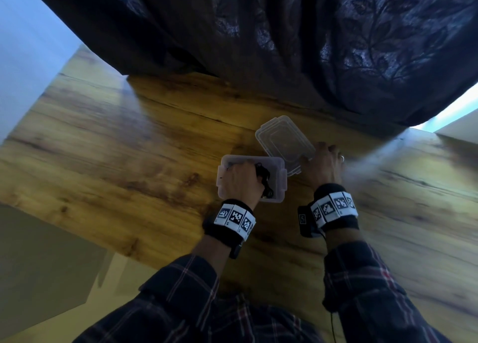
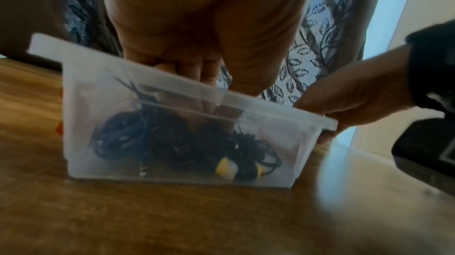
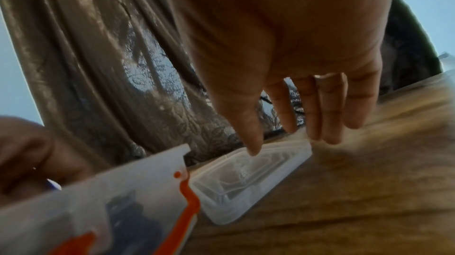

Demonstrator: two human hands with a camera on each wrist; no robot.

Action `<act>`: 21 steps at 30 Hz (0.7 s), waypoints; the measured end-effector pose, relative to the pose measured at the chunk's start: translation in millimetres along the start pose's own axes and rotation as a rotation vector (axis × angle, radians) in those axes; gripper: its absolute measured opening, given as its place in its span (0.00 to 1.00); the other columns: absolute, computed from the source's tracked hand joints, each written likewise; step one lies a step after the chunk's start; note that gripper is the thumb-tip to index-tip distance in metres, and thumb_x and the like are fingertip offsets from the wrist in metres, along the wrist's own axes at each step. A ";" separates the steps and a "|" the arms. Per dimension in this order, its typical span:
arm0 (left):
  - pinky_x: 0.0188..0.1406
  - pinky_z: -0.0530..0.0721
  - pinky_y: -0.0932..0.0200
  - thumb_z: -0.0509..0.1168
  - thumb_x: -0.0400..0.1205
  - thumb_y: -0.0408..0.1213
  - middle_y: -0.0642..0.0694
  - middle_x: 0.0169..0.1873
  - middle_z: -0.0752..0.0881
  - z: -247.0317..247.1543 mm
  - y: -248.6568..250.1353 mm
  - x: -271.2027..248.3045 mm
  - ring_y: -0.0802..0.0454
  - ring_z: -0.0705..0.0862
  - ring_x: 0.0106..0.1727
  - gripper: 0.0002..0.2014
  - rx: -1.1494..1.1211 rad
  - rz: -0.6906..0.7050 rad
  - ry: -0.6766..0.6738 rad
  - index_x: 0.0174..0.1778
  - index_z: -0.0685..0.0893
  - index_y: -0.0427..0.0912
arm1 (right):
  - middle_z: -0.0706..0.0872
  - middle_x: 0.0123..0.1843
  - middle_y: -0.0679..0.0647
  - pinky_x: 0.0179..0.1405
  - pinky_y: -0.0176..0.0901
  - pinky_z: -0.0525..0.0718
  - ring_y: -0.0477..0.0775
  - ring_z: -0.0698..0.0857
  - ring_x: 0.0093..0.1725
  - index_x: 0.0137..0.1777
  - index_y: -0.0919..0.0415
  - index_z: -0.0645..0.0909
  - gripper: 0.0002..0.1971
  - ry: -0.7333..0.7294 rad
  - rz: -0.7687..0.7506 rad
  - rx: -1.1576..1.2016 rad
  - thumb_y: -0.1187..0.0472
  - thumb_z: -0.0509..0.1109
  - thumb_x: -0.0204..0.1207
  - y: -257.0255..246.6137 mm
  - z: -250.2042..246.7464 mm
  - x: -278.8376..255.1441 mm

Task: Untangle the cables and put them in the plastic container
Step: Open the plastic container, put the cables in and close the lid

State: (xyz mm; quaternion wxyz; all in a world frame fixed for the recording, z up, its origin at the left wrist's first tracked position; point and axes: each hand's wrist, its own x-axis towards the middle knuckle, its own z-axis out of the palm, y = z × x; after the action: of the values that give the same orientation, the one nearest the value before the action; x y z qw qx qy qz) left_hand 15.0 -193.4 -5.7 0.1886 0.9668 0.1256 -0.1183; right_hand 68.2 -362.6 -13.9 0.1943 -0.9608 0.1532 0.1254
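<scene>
Left hand (image 1: 241,181) reaches down into the open plastic container (image 1: 279,185), fingers inside among the cables (image 1: 266,181); head view hides the fingertips behind the back of the hand. Left wrist view shows the fingers (image 2: 197,72) running fairly straight over the near rim and down behind the translucent wall, pressing toward the coiled black cables (image 2: 152,138); whether they grip a strand cannot be told through the blur. That same view shows yellow and white plug ends (image 2: 227,167) low in the container, which the head view does not. Right hand (image 1: 324,163) sits at the near corner of the clear lid (image 1: 282,138), which lies flat on the table (image 1: 129,141) just beyond and right of the container, touching or nearly touching its far right corner. Right wrist view shows the fingers (image 3: 320,107) extended and loose, tips at the lid's edge (image 3: 246,177), thumb on top of it; hand relaxed and wide, nothing pinched. It also shows an orange clip (image 3: 189,199) on the container's end wall, barely seen elsewhere. In the left wrist view the right hand appears just past the container's right end, fingertips showing below the rim there. Marker bands (image 1: 234,217) on both wrists, plaid sleeves (image 1: 362,278) below. Dark leaf-patterned curtain (image 1: 362,45) hangs over the table's far edge, behind the lid.
</scene>
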 end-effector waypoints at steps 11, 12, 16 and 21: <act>0.42 0.77 0.57 0.64 0.85 0.43 0.48 0.43 0.89 -9.6 -1.9 0.8 0.51 0.86 0.46 0.09 -0.033 0.046 -0.083 0.48 0.89 0.45 | 0.87 0.47 0.55 0.39 0.40 0.78 0.60 0.86 0.52 0.55 0.61 0.89 0.11 -0.056 0.042 0.292 0.66 0.66 0.78 21.8 -17.2 18.8; 0.43 0.78 0.55 0.64 0.85 0.43 0.47 0.43 0.89 -15.5 -4.9 0.7 0.51 0.86 0.45 0.10 -0.052 0.065 -0.114 0.48 0.90 0.45 | 0.89 0.46 0.55 0.38 0.41 0.78 0.59 0.87 0.48 0.57 0.61 0.89 0.13 -0.039 0.044 0.357 0.66 0.67 0.78 24.0 -24.4 14.3; 0.46 0.86 0.49 0.63 0.85 0.39 0.44 0.44 0.91 -45.7 -30.8 1.9 0.48 0.88 0.46 0.09 -0.293 0.088 -0.043 0.47 0.90 0.44 | 0.91 0.50 0.54 0.41 0.48 0.87 0.57 0.91 0.46 0.57 0.57 0.88 0.10 0.046 -0.039 0.541 0.62 0.71 0.78 26.3 -42.3 -16.3; 0.42 0.89 0.42 0.57 0.86 0.59 0.45 0.34 0.91 -67.8 -71.7 1.2 0.44 0.90 0.38 0.24 -0.620 -0.054 0.101 0.39 0.86 0.44 | 0.88 0.50 0.48 0.37 0.37 0.87 0.43 0.89 0.45 0.59 0.57 0.84 0.11 0.058 -0.214 0.546 0.61 0.77 0.78 26.3 -36.5 -62.6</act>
State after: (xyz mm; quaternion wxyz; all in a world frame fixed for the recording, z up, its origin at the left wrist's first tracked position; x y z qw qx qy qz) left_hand 7.9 -102.1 31.1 0.4646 0.8642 0.1905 -0.0315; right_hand 8.1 -385.3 28.6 0.4532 -0.8868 0.0844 0.0309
